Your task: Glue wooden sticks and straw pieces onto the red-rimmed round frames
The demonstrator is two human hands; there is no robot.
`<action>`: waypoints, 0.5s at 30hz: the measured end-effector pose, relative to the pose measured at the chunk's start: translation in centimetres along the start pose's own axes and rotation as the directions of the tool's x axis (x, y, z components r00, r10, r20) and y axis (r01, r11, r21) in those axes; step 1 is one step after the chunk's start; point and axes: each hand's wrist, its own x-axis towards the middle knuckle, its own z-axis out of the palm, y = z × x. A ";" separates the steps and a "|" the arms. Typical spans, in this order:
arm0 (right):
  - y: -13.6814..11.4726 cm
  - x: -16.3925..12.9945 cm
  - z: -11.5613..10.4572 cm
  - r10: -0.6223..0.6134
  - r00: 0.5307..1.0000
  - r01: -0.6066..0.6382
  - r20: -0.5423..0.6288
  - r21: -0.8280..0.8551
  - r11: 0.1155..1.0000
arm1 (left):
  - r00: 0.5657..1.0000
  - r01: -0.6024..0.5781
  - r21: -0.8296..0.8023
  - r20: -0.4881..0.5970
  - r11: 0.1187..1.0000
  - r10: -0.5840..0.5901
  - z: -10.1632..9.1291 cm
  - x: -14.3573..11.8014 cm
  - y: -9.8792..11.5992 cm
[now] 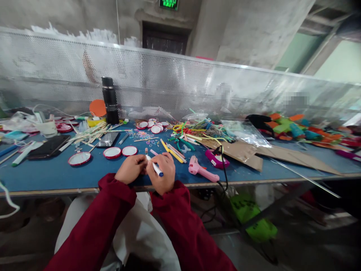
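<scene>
My right hand (163, 171) is closed around a white marker (155, 168) with a blue end, which slants toward my left hand. The fingers of my left hand (132, 168) are pinched together at the marker's far end, and what they hold is hidden. Just beyond the fingertips a small brownish stick-like piece (146, 151) stands up. Two round white lids with red rims lie past my left hand, the closer one a lid (129, 151). Yellow and pale sticks (175, 154) lie beyond my right hand.
Right of my hands are a pink glue gun (201, 170) and a purple device (216, 159) with a black cable. Cardboard strips (239, 152) lie farther right. Behind stand a black bottle (110, 101) and a perforated metal screen (169, 82). Phones, including a black phone (49, 146), lie left.
</scene>
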 end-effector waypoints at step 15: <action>0.1 0.0 0.0 0.018 1.000 -0.019 -0.019 -0.018 1.000 | 1.000 -0.007 -0.026 0.030 1.000 0.008 0.0 0.0 0.0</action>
